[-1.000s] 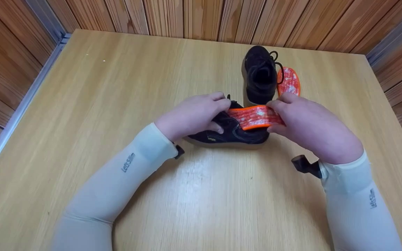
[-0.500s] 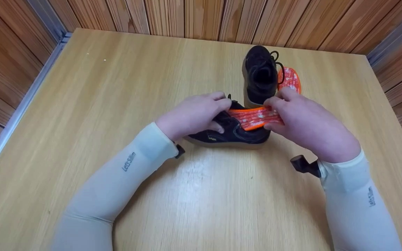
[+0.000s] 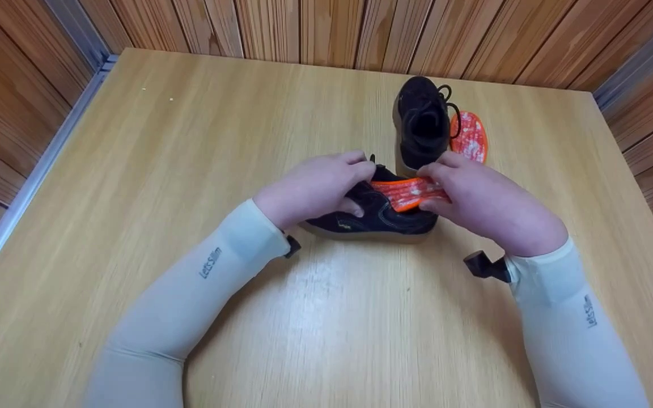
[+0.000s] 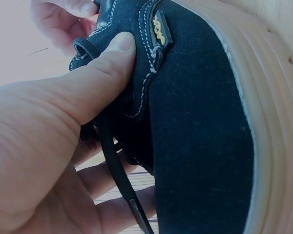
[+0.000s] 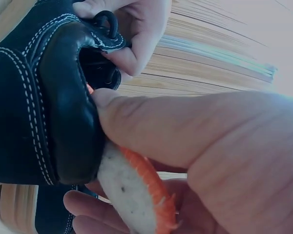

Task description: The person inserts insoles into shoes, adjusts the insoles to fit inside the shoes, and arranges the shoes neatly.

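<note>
1. One relation counted most: the orange-edged insole (image 3: pixel 406 192) ran leftward from the right hand (image 3: pixel 485 198) into the mouth of the near shoe (image 3: pixel 380 222), its long axis roughly in line with the shoe's, toe to the left and heel to the right.
2. The right hand was nearer to the insole's outer end — its grip pinched that end just over the heel, thumb towards the near edge, fingers towards the far one.
3. The left hand (image 3: pixel 318 187) had its grip clasped on the shoe's front part, thumb on the near side, keeping the sole down on the worktop (image 3: pixel 304 317).
4. How deep the inner end reached was probably not to be judged; the shoe and left hand hid it.
5. Against the frame a second earlier, the right hand had shifted left, towards the toe, and a shorter stretch of insole showed — the left hand and near shoe had barely changed.
6. Beyond them, the second shoe (image 3: pixel 417 127) and, just beside it, the second insole (image 3: pixel 470 137) lay where they had been.
</note>
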{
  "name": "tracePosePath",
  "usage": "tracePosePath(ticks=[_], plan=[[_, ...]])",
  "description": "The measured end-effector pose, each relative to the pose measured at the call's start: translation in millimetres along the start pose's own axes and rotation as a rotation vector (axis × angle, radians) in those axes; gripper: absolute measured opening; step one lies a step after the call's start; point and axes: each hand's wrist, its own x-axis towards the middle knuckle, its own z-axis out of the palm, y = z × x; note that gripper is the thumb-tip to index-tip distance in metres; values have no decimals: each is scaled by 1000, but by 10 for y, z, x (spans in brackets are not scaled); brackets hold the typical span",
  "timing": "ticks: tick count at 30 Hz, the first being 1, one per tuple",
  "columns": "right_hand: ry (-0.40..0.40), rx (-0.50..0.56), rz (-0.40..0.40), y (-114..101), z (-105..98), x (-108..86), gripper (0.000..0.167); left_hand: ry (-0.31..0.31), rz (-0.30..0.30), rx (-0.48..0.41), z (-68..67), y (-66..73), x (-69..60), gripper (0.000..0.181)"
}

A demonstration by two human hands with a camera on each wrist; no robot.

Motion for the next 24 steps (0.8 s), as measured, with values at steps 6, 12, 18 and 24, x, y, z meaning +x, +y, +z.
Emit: tracePosePath(ticks=[6, 12, 18, 24], plan=[[-9, -9, 14, -10, 20, 25, 43, 9, 10, 0, 3, 0, 1, 50], [1, -20, 2, -22, 34, 20, 41, 8, 13, 2, 2, 3, 11, 51], [14, -33, -5, -33, 52, 22, 40, 2, 4, -2, 1, 7, 6, 50], [25, -38, 0, -52, 55, 19, 39, 3, 4, -7, 2, 5, 3, 49]])
